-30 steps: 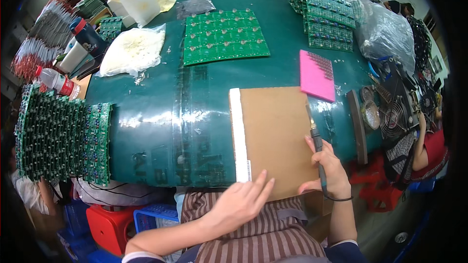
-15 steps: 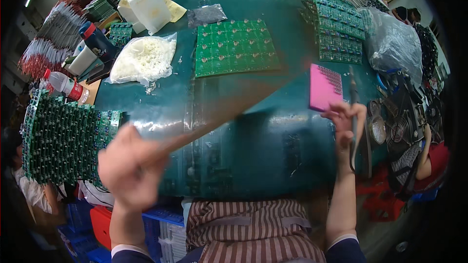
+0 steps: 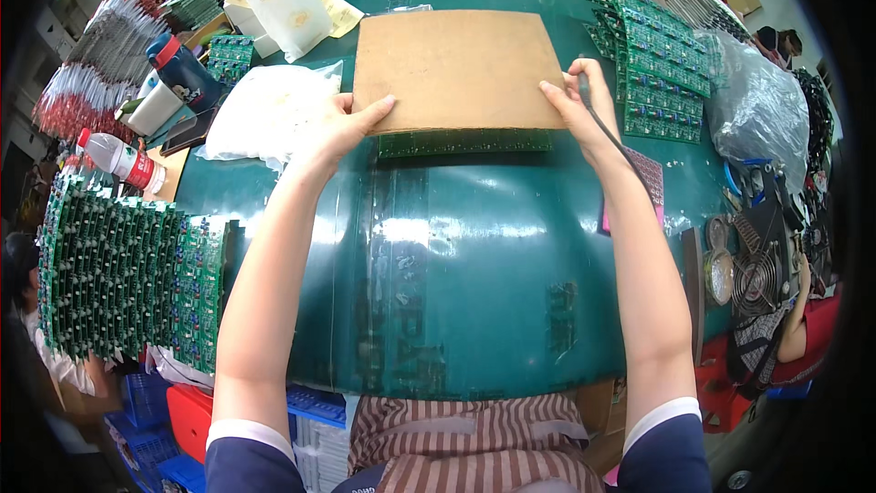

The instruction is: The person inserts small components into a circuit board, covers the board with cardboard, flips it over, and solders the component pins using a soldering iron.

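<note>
A flat brown cardboard sheet (image 3: 456, 68) lies over the green circuit board panel (image 3: 465, 143), whose near edge alone shows beneath it. My left hand (image 3: 351, 128) grips the sheet's near left corner, thumb on top. At the right edge my right hand (image 3: 584, 110) holds the near right corner in the same way. A grey soldering iron with a cord (image 3: 613, 135) is also tucked in the fingers of my right hand; its tip is hidden. Partly behind my right forearm sits a pink foam block (image 3: 650, 184) with small parts stuck in it.
A bag of white small parts (image 3: 265, 114) lies beside my left hand. Stacked circuit boards stand at the left (image 3: 119, 265) and the far right (image 3: 662, 64). A clear plastic bag (image 3: 762, 100) and a coiled iron stand (image 3: 756, 276) are at the right, a bottle (image 3: 123, 160) at the left.
The cardboard, blurred in my left hand before, now lies over the board panel. Both hands have moved forward, and my right hand has taken hold of the sheet's right corner.
</note>
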A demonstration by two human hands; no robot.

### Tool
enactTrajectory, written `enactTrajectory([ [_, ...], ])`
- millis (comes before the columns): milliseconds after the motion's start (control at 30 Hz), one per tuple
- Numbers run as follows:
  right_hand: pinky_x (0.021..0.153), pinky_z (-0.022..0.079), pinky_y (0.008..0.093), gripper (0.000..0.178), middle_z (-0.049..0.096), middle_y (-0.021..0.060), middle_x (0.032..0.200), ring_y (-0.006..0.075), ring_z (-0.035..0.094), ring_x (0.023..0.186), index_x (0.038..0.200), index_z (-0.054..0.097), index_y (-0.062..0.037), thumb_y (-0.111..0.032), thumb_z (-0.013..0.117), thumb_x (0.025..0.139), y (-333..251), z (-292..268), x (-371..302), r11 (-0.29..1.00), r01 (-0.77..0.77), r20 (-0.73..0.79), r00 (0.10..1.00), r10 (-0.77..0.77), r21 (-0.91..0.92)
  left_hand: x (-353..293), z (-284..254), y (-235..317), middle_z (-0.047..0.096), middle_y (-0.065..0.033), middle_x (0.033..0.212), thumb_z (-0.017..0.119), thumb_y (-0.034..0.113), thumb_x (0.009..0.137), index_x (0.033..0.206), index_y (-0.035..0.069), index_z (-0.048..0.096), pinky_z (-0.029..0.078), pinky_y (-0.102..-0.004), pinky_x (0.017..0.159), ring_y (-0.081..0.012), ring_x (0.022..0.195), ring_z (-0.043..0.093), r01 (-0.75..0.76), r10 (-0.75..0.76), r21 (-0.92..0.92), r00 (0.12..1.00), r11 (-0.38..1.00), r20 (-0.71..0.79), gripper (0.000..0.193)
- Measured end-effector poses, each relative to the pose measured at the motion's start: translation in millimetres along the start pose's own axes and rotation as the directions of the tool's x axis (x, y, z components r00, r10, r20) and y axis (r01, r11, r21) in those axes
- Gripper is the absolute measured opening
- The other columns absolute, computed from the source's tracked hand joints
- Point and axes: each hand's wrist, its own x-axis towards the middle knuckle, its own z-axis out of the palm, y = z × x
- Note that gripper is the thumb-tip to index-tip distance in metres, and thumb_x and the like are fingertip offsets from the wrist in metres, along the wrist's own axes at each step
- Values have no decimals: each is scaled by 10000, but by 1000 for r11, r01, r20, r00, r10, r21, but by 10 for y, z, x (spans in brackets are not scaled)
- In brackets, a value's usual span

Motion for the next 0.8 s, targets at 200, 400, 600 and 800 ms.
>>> enactTrajectory([
  [200, 587, 447, 344, 379, 504, 86, 694, 214, 537, 600, 1011, 431, -85, -193, 734, 810, 181, 101, -11, 933, 185, 24, 982, -187, -308, 98, 106, -82, 699, -107, 798, 760, 421, 778, 887, -27, 707, 496, -309, 716, -144, 751, 640, 51, -47, 79, 998, 996, -49, 463],
  [400, 572, 446, 365, 381, 492, 89, 649, 250, 539, 557, 1019, 420, -74, -184, 725, 818, 215, 105, -66, 911, 139, 58, 990, -126, -389, 203, 236, -241, 706, -107, 786, 767, 369, 781, 905, -41, 710, 502, -290, 669, -140, 694, 650, -21, 21, -1, 999, 1000, -44, 432],
  [600, 622, 473, 375, 402, 539, 115, 701, 281, 577, 609, 1029, 421, -77, -188, 738, 810, 216, 89, -65, 909, 114, 62, 993, -97, -402, 199, 278, -210, 685, -54, 788, 785, 298, 795, 938, -45, 704, 466, -237, 648, -81, 695, 596, 29, -30, -47, 999, 998, -23, 380],
  [800, 698, 498, 372, 455, 596, 135, 833, 290, 618, 713, 1045, 426, -79, -214, 775, 786, 273, 88, -59, 937, 77, 36, 997, -69, -339, 199, 282, -250, 693, -76, 824, 819, 227, 758, 991, -48, 686, 487, -225, 659, -98, 711, 630, 40, -40, -235, 999, 971, 6, 384],
])
